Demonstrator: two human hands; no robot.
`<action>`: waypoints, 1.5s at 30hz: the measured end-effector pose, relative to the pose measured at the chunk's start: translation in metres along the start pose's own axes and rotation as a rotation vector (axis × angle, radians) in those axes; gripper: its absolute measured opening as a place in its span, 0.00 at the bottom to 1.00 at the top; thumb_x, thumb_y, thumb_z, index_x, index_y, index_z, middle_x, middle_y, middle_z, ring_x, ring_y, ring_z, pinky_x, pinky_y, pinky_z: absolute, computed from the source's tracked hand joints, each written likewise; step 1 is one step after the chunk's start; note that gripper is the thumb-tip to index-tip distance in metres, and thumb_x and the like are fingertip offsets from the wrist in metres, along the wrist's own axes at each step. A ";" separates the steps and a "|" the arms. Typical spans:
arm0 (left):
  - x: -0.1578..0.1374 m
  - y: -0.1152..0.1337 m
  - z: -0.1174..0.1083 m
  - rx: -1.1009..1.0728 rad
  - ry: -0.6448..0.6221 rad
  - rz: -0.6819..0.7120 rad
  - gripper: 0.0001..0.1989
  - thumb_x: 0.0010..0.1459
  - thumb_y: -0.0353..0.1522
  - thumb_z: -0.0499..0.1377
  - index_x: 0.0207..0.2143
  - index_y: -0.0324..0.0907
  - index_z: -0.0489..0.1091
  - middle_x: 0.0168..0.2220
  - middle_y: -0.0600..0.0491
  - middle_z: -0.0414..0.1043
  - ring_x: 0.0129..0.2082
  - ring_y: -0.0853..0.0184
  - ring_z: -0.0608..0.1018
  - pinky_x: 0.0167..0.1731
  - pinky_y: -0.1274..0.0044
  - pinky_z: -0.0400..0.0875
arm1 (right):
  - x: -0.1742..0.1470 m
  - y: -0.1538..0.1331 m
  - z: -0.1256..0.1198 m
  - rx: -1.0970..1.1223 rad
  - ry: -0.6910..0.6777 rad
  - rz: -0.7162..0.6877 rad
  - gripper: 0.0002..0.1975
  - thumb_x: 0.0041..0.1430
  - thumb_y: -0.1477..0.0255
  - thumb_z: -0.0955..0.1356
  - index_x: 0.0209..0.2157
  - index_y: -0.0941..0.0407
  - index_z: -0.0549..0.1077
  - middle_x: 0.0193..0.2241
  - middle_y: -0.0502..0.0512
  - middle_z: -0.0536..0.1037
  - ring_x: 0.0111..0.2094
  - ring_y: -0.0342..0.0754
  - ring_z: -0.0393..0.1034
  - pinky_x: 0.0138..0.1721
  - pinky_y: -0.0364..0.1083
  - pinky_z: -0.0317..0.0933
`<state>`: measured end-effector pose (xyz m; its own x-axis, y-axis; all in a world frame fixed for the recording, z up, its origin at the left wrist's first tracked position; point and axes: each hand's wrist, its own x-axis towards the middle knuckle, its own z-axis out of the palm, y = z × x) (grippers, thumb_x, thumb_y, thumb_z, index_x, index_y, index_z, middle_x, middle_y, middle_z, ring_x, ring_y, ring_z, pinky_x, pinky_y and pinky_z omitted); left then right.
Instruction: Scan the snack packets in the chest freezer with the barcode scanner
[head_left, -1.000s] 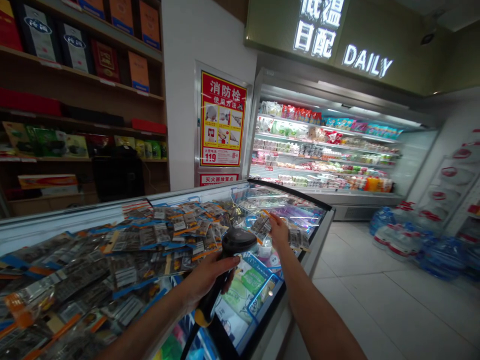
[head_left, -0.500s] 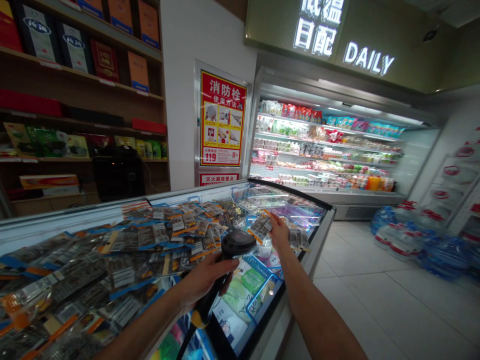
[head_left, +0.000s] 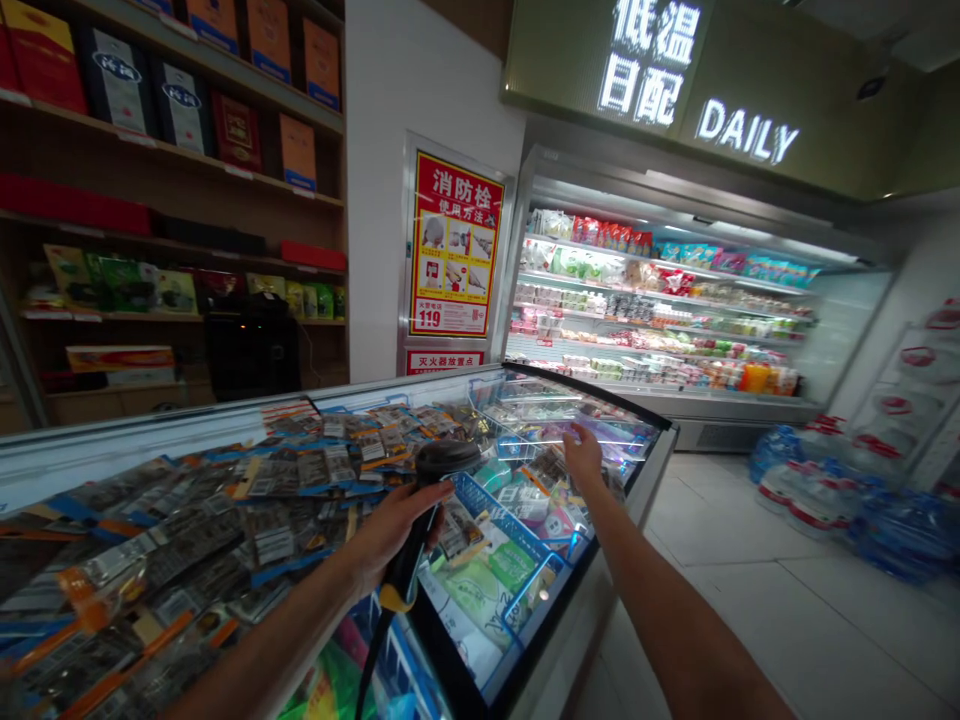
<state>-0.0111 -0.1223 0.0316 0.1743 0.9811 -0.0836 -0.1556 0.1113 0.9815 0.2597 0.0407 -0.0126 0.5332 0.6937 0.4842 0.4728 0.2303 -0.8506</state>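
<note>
My left hand [head_left: 409, 515] is wrapped around the handle of a black handheld barcode scanner [head_left: 448, 458], whose cable hangs down. My right hand [head_left: 585, 460] is over the freezer's glass top, its fingers slightly apart and nothing visible between them. A small flat packet [head_left: 547, 468] with a printed label lies just left of its fingertips. Other packets on the glass are partly hidden behind this hand. To the left of the scanner, a large heap of similar packets [head_left: 270, 530] with blue and orange edges covers the freezer top.
Blue wire baskets [head_left: 517, 525] and bagged goods show through the glass. The freezer's dark rim [head_left: 600, 385] curves along the far side. Beyond stand a lit refrigerated display [head_left: 652, 300], shelves of boxes [head_left: 180, 190] and water bottles [head_left: 802, 490] on the floor at right.
My right hand has let go of the packet, which now lies on the glass beside it. The scanner has shifted slightly left and up in my left hand. The view has turned a little left.
</note>
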 end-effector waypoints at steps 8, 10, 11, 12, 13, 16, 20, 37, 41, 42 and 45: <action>-0.002 0.001 0.001 0.016 -0.016 0.023 0.16 0.43 0.43 0.58 0.22 0.38 0.65 0.17 0.57 0.64 0.15 0.75 0.64 0.17 0.81 0.55 | -0.109 -0.053 0.023 -0.194 -0.662 -0.144 0.16 0.34 0.54 0.68 0.16 0.54 0.71 0.15 0.50 0.70 0.20 0.45 0.64 0.22 0.43 0.51; -0.003 0.001 0.002 0.018 -0.019 0.029 0.16 0.44 0.43 0.58 0.21 0.37 0.65 0.16 0.57 0.63 0.14 0.75 0.64 0.17 0.81 0.55 | -0.127 -0.063 0.022 -0.284 -0.711 -0.160 0.19 0.31 0.51 0.68 0.14 0.54 0.69 0.13 0.49 0.68 0.19 0.43 0.62 0.21 0.42 0.48; -0.003 0.001 0.002 0.018 -0.023 0.029 0.16 0.44 0.43 0.58 0.20 0.37 0.64 0.16 0.57 0.63 0.14 0.76 0.63 0.16 0.81 0.55 | -0.132 -0.067 0.020 -0.324 -0.716 -0.179 0.20 0.29 0.50 0.68 0.14 0.54 0.69 0.13 0.49 0.68 0.19 0.43 0.62 0.22 0.42 0.48; -0.003 0.002 0.002 0.018 -0.023 0.026 0.16 0.44 0.43 0.57 0.20 0.37 0.64 0.16 0.57 0.63 0.14 0.76 0.63 0.16 0.81 0.55 | -0.136 -0.069 0.019 -0.361 -0.719 -0.199 0.20 0.28 0.50 0.69 0.14 0.54 0.69 0.14 0.49 0.68 0.20 0.43 0.62 0.22 0.42 0.47; -0.004 0.003 0.003 0.020 -0.021 0.021 0.16 0.44 0.43 0.57 0.20 0.37 0.64 0.15 0.57 0.63 0.14 0.76 0.63 0.16 0.81 0.55 | -0.137 -0.070 0.017 -0.390 -0.729 -0.212 0.20 0.27 0.50 0.69 0.14 0.54 0.70 0.14 0.49 0.69 0.21 0.44 0.62 0.23 0.42 0.48; -0.005 0.006 0.004 0.033 0.000 0.007 0.16 0.43 0.43 0.58 0.20 0.37 0.64 0.15 0.57 0.63 0.14 0.76 0.64 0.16 0.81 0.55 | -0.133 -0.066 0.013 -0.423 -0.792 -0.172 0.18 0.27 0.53 0.70 0.17 0.54 0.71 0.17 0.50 0.71 0.22 0.44 0.63 0.24 0.42 0.49; -0.005 0.005 0.004 0.019 0.012 0.010 0.15 0.43 0.42 0.59 0.21 0.38 0.64 0.16 0.58 0.63 0.15 0.75 0.65 0.17 0.81 0.56 | -0.113 -0.049 0.008 -0.286 -0.735 -0.122 0.16 0.29 0.63 0.72 0.24 0.54 0.72 0.19 0.48 0.71 0.22 0.44 0.63 0.22 0.41 0.50; -0.008 -0.002 0.015 0.135 -0.165 -0.079 0.14 0.43 0.41 0.58 0.24 0.39 0.64 0.14 0.59 0.62 0.14 0.76 0.62 0.16 0.81 0.54 | -0.042 -0.014 0.011 0.789 -0.291 0.473 0.14 0.32 0.64 0.70 0.24 0.55 0.68 0.18 0.46 0.71 0.22 0.44 0.66 0.23 0.43 0.59; -0.007 -0.006 0.014 0.172 -0.215 -0.069 0.13 0.45 0.41 0.57 0.24 0.40 0.62 0.14 0.59 0.61 0.13 0.76 0.61 0.16 0.81 0.52 | -0.042 -0.012 0.013 0.826 -0.283 0.450 0.14 0.32 0.64 0.70 0.24 0.54 0.68 0.19 0.47 0.71 0.23 0.44 0.66 0.24 0.43 0.61; -0.007 -0.006 0.014 0.180 -0.220 -0.068 0.13 0.46 0.41 0.56 0.24 0.40 0.62 0.14 0.59 0.60 0.13 0.76 0.61 0.17 0.81 0.52 | -0.042 -0.011 0.014 0.831 -0.281 0.444 0.13 0.32 0.64 0.70 0.24 0.54 0.68 0.19 0.47 0.71 0.23 0.44 0.66 0.25 0.43 0.61; -0.007 -0.005 0.013 0.200 -0.232 -0.071 0.13 0.46 0.41 0.56 0.25 0.40 0.62 0.15 0.60 0.60 0.14 0.76 0.61 0.17 0.80 0.53 | -0.042 -0.009 0.013 0.818 -0.281 0.435 0.14 0.32 0.63 0.70 0.24 0.53 0.68 0.20 0.47 0.71 0.23 0.44 0.66 0.25 0.43 0.61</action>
<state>0.0010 -0.1318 0.0295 0.3991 0.9070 -0.1340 0.0556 0.1220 0.9910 0.2240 0.0188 -0.0283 0.3086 0.9439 0.1173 -0.4172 0.2452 -0.8751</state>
